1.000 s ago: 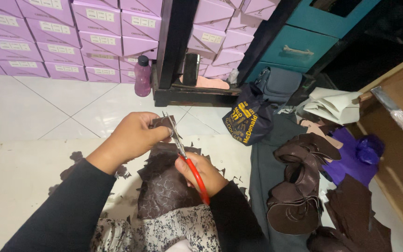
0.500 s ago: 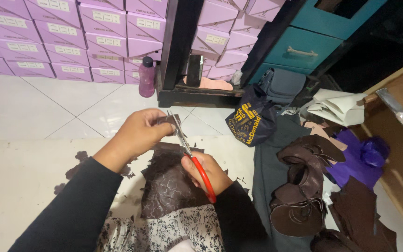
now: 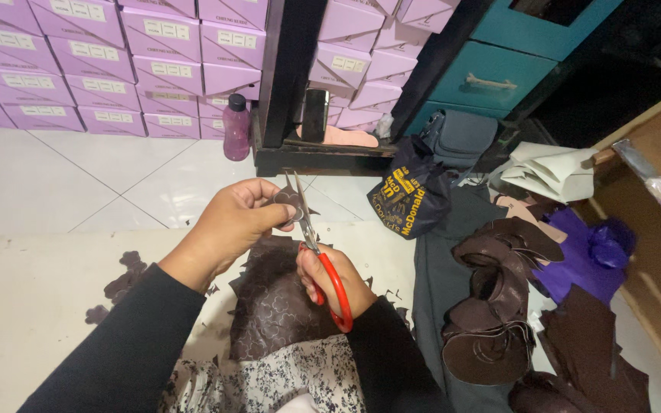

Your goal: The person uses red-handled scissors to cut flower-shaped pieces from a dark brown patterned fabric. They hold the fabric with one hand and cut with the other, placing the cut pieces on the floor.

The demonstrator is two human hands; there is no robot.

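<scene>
My left hand [image 3: 232, 222] pinches the top edge of a dark brown embossed leather piece [image 3: 273, 302] that drapes down over my lap. My right hand [image 3: 336, 281] grips red-handled scissors [image 3: 321, 260], fingers through the loops. The metal blades point up and away, and they meet the leather right beside my left fingertips. Both arms wear black sleeves. Small brown offcuts [image 3: 120, 283] lie on the pale mat to my left.
A pile of cut brown leather pieces [image 3: 499, 306] lies on the right by purple material [image 3: 583, 256]. Stacked lilac boxes [image 3: 93, 69], a pink bottle [image 3: 236, 128], a black post base [image 3: 315, 157], a dark printed bag [image 3: 407, 199] and a teal drawer unit [image 3: 499, 73] stand ahead.
Both hands stay on the leather and scissors. The view has shifted slightly, and my left hand has pinched closer to the blades.
</scene>
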